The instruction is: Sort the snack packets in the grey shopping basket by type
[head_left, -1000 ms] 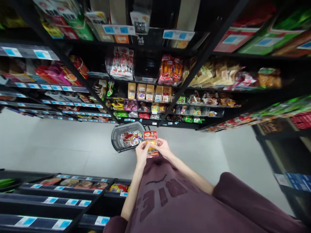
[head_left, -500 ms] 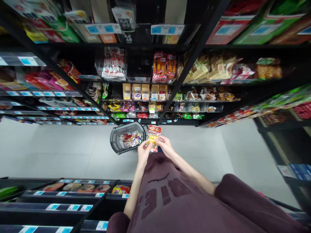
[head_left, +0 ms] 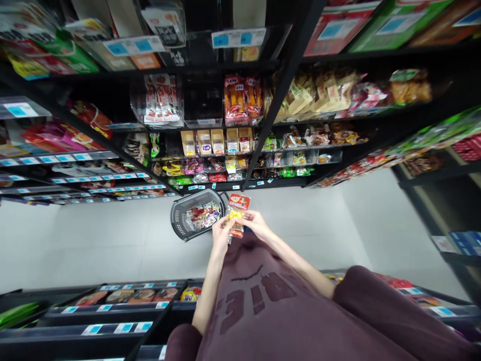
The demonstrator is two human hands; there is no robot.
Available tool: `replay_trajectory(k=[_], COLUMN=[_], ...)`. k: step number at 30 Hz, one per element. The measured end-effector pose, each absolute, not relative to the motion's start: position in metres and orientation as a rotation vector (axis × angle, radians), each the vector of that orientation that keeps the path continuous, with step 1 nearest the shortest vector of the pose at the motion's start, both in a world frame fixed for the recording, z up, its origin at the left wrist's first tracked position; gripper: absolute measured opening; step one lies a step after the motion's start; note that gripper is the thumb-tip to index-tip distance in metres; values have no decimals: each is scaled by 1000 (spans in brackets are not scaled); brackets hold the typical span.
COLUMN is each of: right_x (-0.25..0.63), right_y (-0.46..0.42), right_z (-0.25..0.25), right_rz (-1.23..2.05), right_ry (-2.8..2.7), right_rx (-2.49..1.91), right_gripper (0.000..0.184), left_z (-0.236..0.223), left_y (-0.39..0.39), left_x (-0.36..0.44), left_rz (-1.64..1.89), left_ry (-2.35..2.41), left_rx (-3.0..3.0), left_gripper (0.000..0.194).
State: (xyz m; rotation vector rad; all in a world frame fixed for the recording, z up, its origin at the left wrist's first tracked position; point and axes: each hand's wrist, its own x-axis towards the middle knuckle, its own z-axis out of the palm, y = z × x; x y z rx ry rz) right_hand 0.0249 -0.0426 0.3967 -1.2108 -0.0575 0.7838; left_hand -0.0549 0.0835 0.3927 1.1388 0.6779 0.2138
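A red snack packet (head_left: 239, 201) with a yellow middle is held upright in front of my body. My left hand (head_left: 221, 231) grips its left side, the thumb pressed across the front. On the other side, my right hand (head_left: 256, 223) is closed on the packet's right edge, fingertips on the yellow part. Just left of my hands is a dark shopping basket (head_left: 180, 213), with many small wrapped snacks (head_left: 203, 215) inside. The fingers behind the packet are hidden.
Ahead stands a black shelf unit (head_left: 287, 75) stacked with bagged snacks, among them red sausage packs (head_left: 243, 99) and small paper bags (head_left: 218, 142). Behind me runs a lower shelf (head_left: 124, 314) with price tags. Pale floor tiles (head_left: 300, 210) lie between; another rack (head_left: 424, 210) stands at the right.
The view has shifted slightly, so the shelves ahead appear further left. The packet stays between both hands, and my left thumb lies a little further across its front.
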Motion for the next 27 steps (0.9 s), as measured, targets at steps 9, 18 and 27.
replay_trajectory(k=[9, 18, 27], right_x=[23, 27, 23], right_y=[-31, -22, -16], right_z=[398, 392, 396], right_rz=[771, 736, 811], right_ry=[-35, -35, -101], right_rx=[-1212, -1300, -1266], right_gripper=[47, 48, 43], left_z=[395, 391, 388], left_y=[93, 101, 106], left_x=[-53, -62, -66], left_rz=[212, 209, 270], left_ry=[665, 650, 656], left_rx=[1194, 1198, 1189], left_gripper=[29, 38, 34])
